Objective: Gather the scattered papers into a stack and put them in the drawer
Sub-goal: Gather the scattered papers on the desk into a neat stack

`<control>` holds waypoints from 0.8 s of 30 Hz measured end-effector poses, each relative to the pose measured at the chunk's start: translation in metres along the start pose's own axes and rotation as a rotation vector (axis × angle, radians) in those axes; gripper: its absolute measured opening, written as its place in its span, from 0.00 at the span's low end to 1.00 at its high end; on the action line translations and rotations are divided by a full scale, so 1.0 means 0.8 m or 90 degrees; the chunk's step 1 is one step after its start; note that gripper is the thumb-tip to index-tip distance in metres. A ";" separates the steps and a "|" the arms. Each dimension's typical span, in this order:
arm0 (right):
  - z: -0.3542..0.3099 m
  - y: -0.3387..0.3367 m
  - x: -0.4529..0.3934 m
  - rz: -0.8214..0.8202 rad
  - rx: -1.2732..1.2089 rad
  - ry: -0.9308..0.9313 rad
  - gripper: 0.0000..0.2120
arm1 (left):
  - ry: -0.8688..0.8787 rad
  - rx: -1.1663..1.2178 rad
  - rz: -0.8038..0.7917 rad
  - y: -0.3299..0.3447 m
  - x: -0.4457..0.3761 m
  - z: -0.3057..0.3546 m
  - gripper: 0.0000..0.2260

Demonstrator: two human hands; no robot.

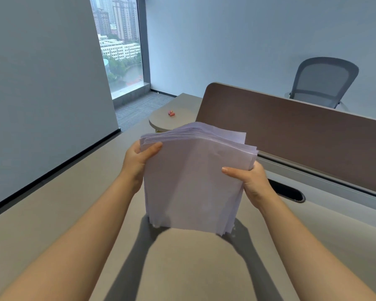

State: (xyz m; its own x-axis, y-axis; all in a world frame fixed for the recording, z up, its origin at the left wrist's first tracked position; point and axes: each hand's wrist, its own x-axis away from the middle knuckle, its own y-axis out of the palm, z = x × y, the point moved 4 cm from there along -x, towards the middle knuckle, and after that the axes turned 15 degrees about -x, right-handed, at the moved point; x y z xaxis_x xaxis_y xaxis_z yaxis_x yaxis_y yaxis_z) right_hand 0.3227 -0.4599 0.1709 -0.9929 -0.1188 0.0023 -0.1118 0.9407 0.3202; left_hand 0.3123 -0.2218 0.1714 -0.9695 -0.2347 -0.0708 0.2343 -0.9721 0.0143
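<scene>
A thick stack of white papers [191,181] stands on end on the beige desk [52,218], its lower edge touching the desktop and its top edges fanned and uneven. My left hand [139,161] grips the stack's upper left side, thumb across the front sheet. My right hand [250,181] holds the right side, thumb on the front and fingers behind. No drawer is in view.
A brown divider panel [291,131] runs along the desk's far right edge, with a dark cable slot [289,191] in front of it. A small pink object [171,113] lies on the rounded desk end beyond. An office chair [323,83] stands behind the divider; a grey wall is at left.
</scene>
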 end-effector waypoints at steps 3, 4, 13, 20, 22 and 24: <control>-0.005 0.013 0.003 0.034 0.003 -0.040 0.14 | -0.024 -0.011 0.066 0.011 0.002 0.011 0.06; -0.009 0.013 0.003 0.045 0.005 -0.064 0.14 | -0.046 -0.003 0.092 0.011 0.003 0.014 0.07; -0.061 0.022 0.025 -0.002 0.503 -0.427 0.32 | -0.082 -0.078 0.223 -0.002 0.003 0.030 0.11; -0.063 0.019 0.028 -0.037 0.615 -0.445 0.13 | -0.019 -0.149 0.206 -0.008 0.001 0.041 0.10; -0.062 0.018 0.024 -0.025 0.549 -0.367 0.13 | 0.014 -0.134 0.138 -0.006 0.002 0.041 0.05; -0.060 0.015 0.018 -0.008 0.467 -0.306 0.14 | 0.022 -0.143 0.058 -0.009 0.001 0.032 0.14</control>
State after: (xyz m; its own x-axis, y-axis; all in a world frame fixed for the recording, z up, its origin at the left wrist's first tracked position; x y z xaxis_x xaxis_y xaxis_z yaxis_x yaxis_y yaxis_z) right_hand 0.3088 -0.4660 0.2205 -0.8824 -0.1384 -0.4497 0.0442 0.9272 -0.3720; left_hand 0.3080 -0.2149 0.1968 -0.9417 -0.3167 -0.1134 0.3338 -0.9213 -0.1993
